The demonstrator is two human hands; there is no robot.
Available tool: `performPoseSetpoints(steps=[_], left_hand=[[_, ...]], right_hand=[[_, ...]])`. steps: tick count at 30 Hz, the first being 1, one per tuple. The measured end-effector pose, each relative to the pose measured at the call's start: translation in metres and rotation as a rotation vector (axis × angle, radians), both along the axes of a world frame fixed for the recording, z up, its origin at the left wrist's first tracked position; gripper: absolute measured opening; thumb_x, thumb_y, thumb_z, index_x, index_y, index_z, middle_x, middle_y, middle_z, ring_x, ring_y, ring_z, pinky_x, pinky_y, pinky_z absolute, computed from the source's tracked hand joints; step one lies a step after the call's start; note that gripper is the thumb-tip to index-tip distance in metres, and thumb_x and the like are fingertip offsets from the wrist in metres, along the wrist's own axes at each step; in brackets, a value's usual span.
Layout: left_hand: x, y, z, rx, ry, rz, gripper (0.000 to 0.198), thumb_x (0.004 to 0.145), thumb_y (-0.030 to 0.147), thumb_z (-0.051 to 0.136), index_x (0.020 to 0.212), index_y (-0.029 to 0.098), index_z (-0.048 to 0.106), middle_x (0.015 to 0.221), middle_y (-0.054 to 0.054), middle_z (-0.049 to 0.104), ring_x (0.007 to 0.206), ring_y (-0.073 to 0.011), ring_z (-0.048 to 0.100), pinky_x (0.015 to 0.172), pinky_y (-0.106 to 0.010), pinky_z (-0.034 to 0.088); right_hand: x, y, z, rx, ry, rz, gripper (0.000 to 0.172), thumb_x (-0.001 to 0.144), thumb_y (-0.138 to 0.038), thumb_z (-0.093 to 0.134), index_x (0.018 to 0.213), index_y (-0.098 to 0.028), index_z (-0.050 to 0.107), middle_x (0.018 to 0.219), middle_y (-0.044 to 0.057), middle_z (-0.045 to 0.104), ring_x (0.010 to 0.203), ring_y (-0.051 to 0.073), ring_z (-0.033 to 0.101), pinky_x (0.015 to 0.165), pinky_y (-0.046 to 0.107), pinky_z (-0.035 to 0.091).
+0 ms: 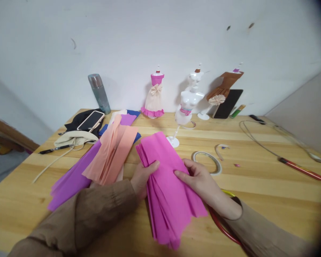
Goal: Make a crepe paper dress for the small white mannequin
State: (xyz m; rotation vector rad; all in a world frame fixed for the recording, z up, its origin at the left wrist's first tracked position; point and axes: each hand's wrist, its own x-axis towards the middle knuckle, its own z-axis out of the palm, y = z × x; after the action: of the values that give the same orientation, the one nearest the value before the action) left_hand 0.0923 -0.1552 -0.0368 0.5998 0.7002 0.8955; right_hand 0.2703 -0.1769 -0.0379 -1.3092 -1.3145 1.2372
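Folded pink sheets (pixel 168 185), one stack: between the two hands, over the wooden table (pixel 256 214). Left hand (pixel 144 176): pinching the stack's left edge, thumb on top. Right hand (pixel 200 178): pinching the right edge between thumb and fingers. Peach sheets (pixel 124 150): left of the stack, partly over purple sheets (pixel 75 185). White ring (pixel 218 165): flat, just beside the right hand. White mannequin (pixel 190 101): on its stand, beyond the stack.

Soft, even light leaves faint shadows on the wall (pixel 123 43), left of the white mannequin (pixel 192 98) (highlights dot its glossy torso). Wide-angle distortion leans the bottle (pixel 99 93) outward; the sleeves (pixel 104 207) look slightly blurred, and the 2 right corners sink into black.
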Motion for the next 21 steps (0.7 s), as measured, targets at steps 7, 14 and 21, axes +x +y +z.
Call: performPoseSetpoints(steps=[7,14,21], left_hand=[[0.001,0.001,-0.006,0.102,-0.021,-0.078,0.051,0.062,0.031,0.086,0.104,0.009,0.065,0.097,-0.015,0.069,0.089,-0.0298,0.067,0.091,-0.05,0.049],[0.001,-0.001,0.0,0.236,-0.066,-0.244,0.03,0.078,0.041,0.071,0.071,0.012,0.065,0.067,-0.008,0.063,0.075,-0.0253,0.066,0.075,-0.038,0.051],[-0.003,0.009,-0.017,-0.087,-0.021,-0.128,0.027,0.068,0.034,0.08,0.075,0.01,0.068,0.066,-0.007,0.067,0.06,-0.0175,0.063,0.063,-0.031,0.051]], right_hand=[[0.004,-0.006,0.001,0.284,-0.471,0.045,0.024,0.084,-0.025,0.057,0.104,-0.018,0.069,0.079,0.003,0.066,0.071,0.019,0.06,0.068,0.032,0.047],[-0.004,-0.016,0.001,0.281,-0.269,0.464,0.051,0.083,-0.019,0.062,0.133,-0.02,0.057,0.09,0.004,0.063,0.065,0.012,0.053,0.059,0.025,0.046],[-0.005,-0.012,0.006,0.324,-0.312,0.443,0.02,0.092,-0.025,0.055,0.096,-0.017,0.072,0.076,0.005,0.067,0.066,0.014,0.058,0.061,0.026,0.046]])
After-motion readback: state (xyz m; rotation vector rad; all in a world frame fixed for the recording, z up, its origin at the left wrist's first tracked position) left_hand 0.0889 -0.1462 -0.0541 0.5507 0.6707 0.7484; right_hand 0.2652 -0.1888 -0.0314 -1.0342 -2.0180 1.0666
